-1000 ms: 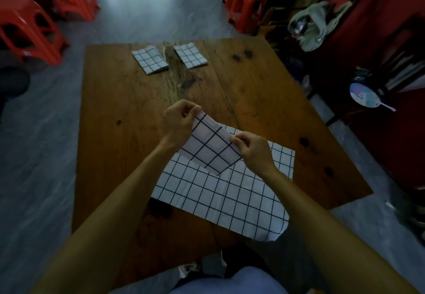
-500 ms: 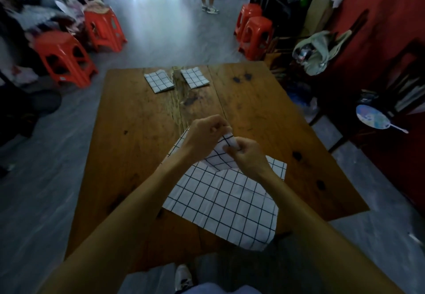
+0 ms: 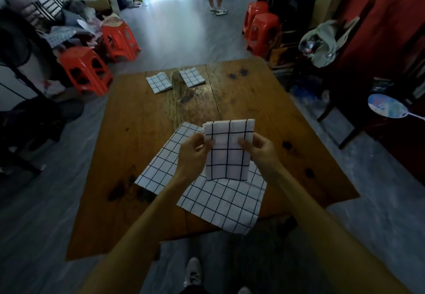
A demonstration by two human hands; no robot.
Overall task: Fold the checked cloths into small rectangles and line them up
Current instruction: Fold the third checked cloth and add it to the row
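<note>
Both hands pinch one folded checked cloth (image 3: 227,150) above the desk (image 3: 138,137): the left hand (image 3: 194,153) grips its left edge, the right hand (image 3: 259,150) its right edge. Under it an unfolded checked cloth (image 3: 218,199) lies flat at the desk's near edge. Two small folded cloths (image 3: 159,83) (image 3: 192,77) sit side by side at the desk's far edge.

Bare forearms, no sleeves; light sneaker (image 3: 193,273) with dark markings, dark trousers.
</note>
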